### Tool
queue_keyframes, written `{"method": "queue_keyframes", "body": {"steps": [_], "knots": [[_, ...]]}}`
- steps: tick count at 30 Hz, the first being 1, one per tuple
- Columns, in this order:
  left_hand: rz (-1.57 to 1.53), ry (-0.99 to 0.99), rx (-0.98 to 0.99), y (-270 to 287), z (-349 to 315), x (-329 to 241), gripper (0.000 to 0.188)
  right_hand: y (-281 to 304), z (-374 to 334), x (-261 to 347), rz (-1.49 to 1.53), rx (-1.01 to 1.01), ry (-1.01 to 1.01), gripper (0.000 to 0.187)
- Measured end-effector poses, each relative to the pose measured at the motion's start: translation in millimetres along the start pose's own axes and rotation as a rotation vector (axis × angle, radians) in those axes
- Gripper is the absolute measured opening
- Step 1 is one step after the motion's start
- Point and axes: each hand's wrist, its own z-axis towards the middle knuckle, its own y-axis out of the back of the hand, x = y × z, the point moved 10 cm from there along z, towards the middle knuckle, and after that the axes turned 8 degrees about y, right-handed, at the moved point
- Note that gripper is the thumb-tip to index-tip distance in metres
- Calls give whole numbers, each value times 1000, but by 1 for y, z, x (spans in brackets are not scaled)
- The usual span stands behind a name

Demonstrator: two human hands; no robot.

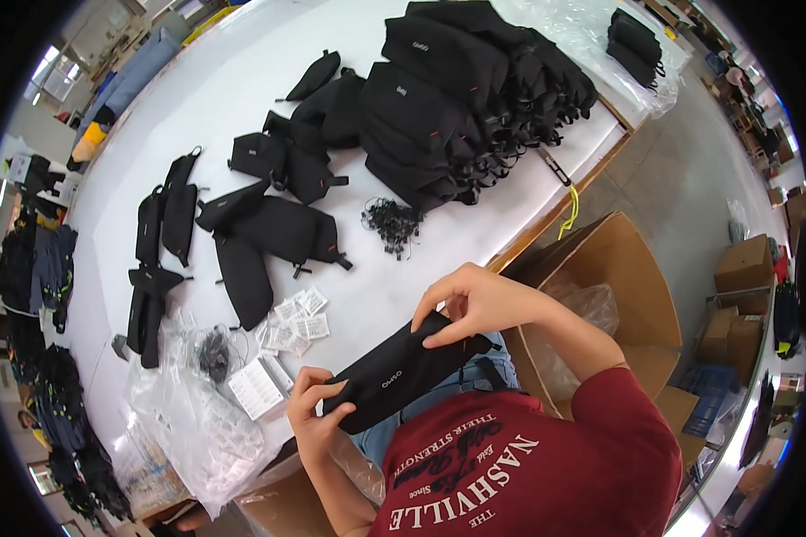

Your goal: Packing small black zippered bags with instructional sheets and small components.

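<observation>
A long black fabric pouch (394, 380) with small pale lettering is stretched between my hands, just off the table's near edge. Its left end is pinched by my left hand (318, 403), thumb on the front face. At the other end, my right hand (466, 304) grips the upper corner between thumb and fingers. Ahead on the white table (358, 295) lie several more black pouches (269, 224), loosely strewn. A big heap of black pouches (439, 107) covers the far right part. Between them sits a small tangle of black cords (391, 226).
White packets (297, 320) lie near a white box (260, 387) and a clear plastic bag (197, 438) at the left. An open cardboard box (618, 277) stands right of the table. A yellow cord (569, 212) hangs from the table edge. Black pouches (634, 46) rest on plastic at far right.
</observation>
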Motion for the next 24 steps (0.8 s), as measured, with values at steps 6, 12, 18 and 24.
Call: {"method": "queue_keyframes", "body": {"steps": [6,12,18,24], "knots": [[-97,-69,-218,21,10,-8,42,74,-24,68,-281,-202,211,24],[604,235,-676,129,-20,81,58,233,-150,176,-493,-1377,681,30],[860,467,-732,159,-52,141,82,316,-91,188,-1054,-1508,477,36],[788,535,-741,170,-61,158,81,337,-18,135,-1437,-1159,204,33]]}}
